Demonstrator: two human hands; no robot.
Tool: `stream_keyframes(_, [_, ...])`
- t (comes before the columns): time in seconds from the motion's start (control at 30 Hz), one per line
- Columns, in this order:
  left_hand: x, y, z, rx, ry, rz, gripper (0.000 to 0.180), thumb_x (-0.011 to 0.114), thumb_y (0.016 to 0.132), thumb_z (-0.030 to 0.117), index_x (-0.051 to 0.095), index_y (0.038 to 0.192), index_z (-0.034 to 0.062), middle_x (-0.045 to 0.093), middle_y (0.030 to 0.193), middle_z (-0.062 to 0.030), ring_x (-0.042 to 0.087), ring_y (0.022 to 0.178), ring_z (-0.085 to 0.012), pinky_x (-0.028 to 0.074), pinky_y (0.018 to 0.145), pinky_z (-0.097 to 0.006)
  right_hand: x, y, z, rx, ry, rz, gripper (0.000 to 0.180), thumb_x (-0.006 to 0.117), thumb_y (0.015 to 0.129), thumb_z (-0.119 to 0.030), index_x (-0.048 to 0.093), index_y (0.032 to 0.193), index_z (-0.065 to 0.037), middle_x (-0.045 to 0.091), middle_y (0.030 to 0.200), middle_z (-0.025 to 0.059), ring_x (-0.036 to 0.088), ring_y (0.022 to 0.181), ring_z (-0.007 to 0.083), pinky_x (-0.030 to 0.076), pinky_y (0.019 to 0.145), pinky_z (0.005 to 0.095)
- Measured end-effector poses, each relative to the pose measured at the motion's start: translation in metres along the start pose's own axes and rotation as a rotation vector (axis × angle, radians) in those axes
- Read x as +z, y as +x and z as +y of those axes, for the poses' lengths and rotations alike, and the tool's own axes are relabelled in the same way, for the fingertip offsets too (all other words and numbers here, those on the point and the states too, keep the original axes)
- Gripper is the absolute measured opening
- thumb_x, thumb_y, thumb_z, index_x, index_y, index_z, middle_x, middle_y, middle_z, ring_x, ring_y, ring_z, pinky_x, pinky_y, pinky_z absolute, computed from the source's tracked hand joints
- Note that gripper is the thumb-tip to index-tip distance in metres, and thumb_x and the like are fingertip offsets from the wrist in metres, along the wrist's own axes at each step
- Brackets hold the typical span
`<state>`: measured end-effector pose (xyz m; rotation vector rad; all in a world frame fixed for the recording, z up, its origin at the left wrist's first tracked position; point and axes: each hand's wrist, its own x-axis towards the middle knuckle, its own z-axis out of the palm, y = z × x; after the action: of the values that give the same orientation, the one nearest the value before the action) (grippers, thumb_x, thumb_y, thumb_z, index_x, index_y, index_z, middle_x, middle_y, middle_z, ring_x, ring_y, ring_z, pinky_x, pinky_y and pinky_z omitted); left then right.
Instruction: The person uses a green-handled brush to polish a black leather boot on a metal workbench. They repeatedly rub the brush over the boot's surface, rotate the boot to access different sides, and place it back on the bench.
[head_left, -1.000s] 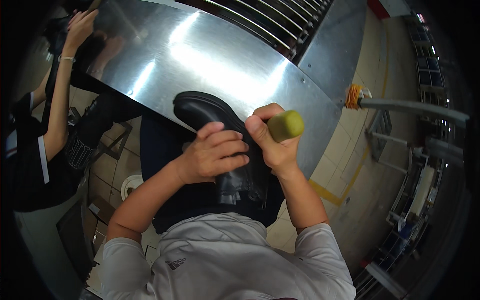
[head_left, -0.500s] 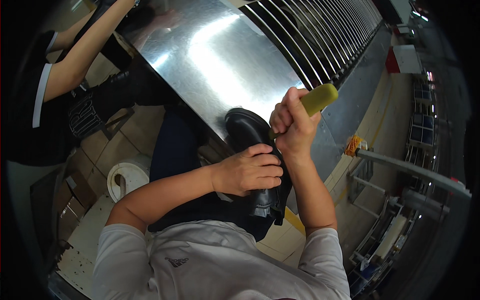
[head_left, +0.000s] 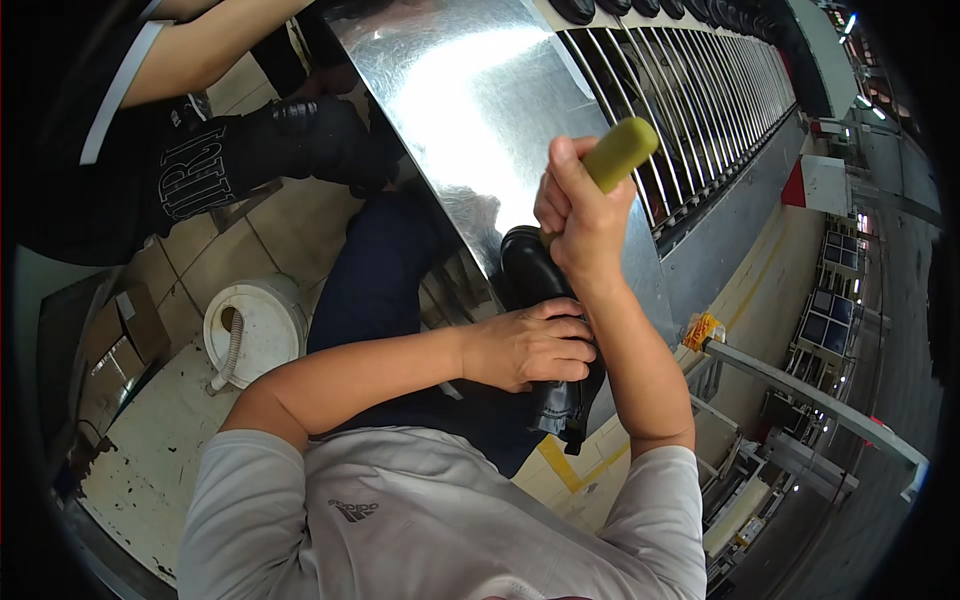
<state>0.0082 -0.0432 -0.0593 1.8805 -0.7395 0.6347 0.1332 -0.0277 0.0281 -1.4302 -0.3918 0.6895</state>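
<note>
A black leather shoe (head_left: 528, 270) rests over my lap at the near edge of the metal table, its toe pointing away from me. Wrapped over its middle is my left hand (head_left: 532, 345), fingers closed on the upper. My right hand (head_left: 590, 215) is a fist around a yellow-green bar (head_left: 626, 152) with a rounded end, which sticks out past the thumb. The bar's lower end is mostly hidden behind the fist, close to the shoe's right side. Whether it touches the shoe I cannot tell.
Ahead lies a shiny metal tabletop (head_left: 455, 110), joined to a conveyor of metal rods (head_left: 690, 100). Several black shoes (head_left: 645, 8) line its far side. At left are a co-worker's arm (head_left: 195, 60) and a white bucket (head_left: 265, 300) with a hose. A metal rail (head_left: 800, 385) stands right.
The view has shifted, so the row of shoes beyond the conveyor now shows. Shoe and left hand appear further right in the picture; the right fist with the bar appears slightly higher. Both grips stay.
</note>
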Motion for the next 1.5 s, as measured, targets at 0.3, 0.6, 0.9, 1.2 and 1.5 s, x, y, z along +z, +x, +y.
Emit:
stream_keyframes(0.3, [-0.007, 0.015, -0.001, 0.008, -0.003, -0.054, 0.055, 0.081, 0.059, 0.007, 0.064, 0.111, 0.0104, 0.061, 0.120, -0.0048, 0.055, 0.123, -0.0257, 0.030, 0.119, -0.048, -0.042, 0.008, -0.049, -0.210, 0.104, -0.013, 0.017, 0.068, 0.098, -0.019, 0.059, 0.093, -0.006, 0.039, 0.055, -0.0039, 0.036, 0.042, 0.0070, 0.031, 0.040, 0.0247])
stream_keyframes(0.6, [-0.005, 0.027, 0.002, -0.026, 0.084, -0.126, 0.049, 0.083, 0.066, 0.015, 0.066, 0.112, 0.0138, 0.064, 0.121, -0.0043, 0.057, 0.126, -0.0247, 0.028, 0.118, -0.050, -0.183, -0.108, -0.019, -0.269, 0.165, 0.390, 0.035, 0.060, 0.103, -0.034, 0.060, 0.111, 0.000, 0.040, 0.058, 0.0003, 0.043, 0.048, 0.0134, 0.039, 0.047, 0.0309])
stream_keyframes(0.9, [0.003, 0.009, 0.024, -0.080, 0.290, -0.213, 0.044, 0.082, 0.071, 0.023, 0.067, 0.112, 0.0165, 0.066, 0.129, -0.0041, 0.056, 0.130, -0.0271, 0.024, 0.121, -0.051, -0.216, -0.197, 0.044, -0.458, 0.568, 0.416, 0.035, 0.056, 0.105, -0.036, 0.060, 0.096, -0.002, 0.039, 0.056, 0.0005, 0.041, 0.044, 0.0133, 0.037, 0.044, 0.0300])
stream_keyframes(1.2, [0.018, 0.047, 0.032, -0.079, 0.301, -0.206, 0.034, 0.075, 0.082, 0.023, 0.063, 0.112, 0.0134, 0.069, 0.125, -0.0071, 0.060, 0.126, -0.0304, 0.024, 0.121, -0.053, -0.216, -0.224, 0.045, -0.525, 0.789, 0.364, 0.044, 0.057, 0.105, -0.043, 0.058, 0.086, -0.003, 0.036, 0.052, -0.0005, 0.037, 0.041, 0.0103, 0.033, 0.041, 0.0280])
stream_keyframes(1.5, [0.028, 0.058, 0.042, -0.116, 0.268, -0.201, 0.024, 0.067, 0.090, 0.028, 0.064, 0.109, 0.0127, 0.070, 0.122, -0.0078, 0.062, 0.123, -0.0275, 0.024, 0.120, -0.054, -0.219, -0.217, 0.049, -0.322, 0.973, 0.479, 0.046, 0.064, 0.101, -0.047, 0.054, 0.083, -0.006, 0.035, 0.053, -0.0024, 0.036, 0.040, 0.0083, 0.031, 0.039, 0.0260])
